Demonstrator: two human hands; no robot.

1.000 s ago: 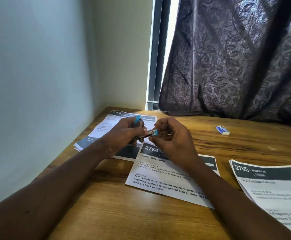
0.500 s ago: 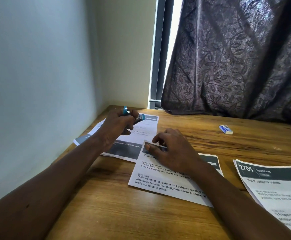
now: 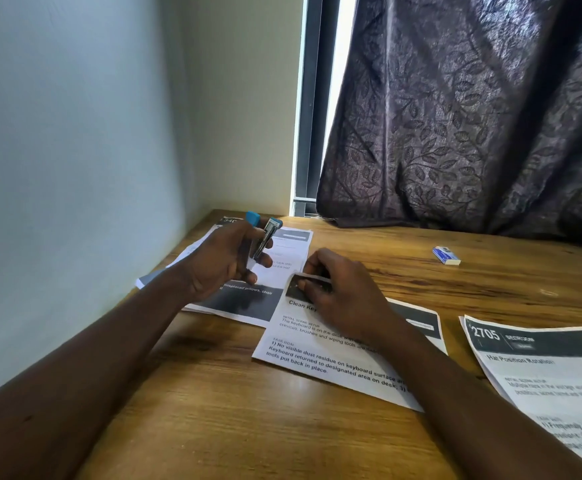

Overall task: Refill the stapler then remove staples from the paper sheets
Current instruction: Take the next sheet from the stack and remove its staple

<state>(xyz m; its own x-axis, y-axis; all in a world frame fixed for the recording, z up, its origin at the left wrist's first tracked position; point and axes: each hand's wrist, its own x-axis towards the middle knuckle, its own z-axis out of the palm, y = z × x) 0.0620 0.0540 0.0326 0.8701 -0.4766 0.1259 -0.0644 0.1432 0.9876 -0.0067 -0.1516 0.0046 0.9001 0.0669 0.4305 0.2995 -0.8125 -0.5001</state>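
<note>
My left hand [image 3: 225,263] holds a small blue and metal stapler [image 3: 266,233] upright above the far-left paper sheets [image 3: 241,303]; its blue top sticks out above my fingers. My right hand [image 3: 339,292] rests on the middle paper sheets [image 3: 324,362], headed "Clean Keyboard", and pinches their top-left corner, which is lifted and curled. A third set of sheets [image 3: 542,368], numbered 2705, lies at the right.
A small blue and white staple box [image 3: 446,255] lies on the wooden desk [image 3: 248,427] at the back right. A pale wall runs along the left side. A dark patterned curtain [image 3: 473,116] hangs behind the desk.
My hands have separated: the left carried the stapler up and to the left, and the right went down onto the middle sheets and lifted their corner.
</note>
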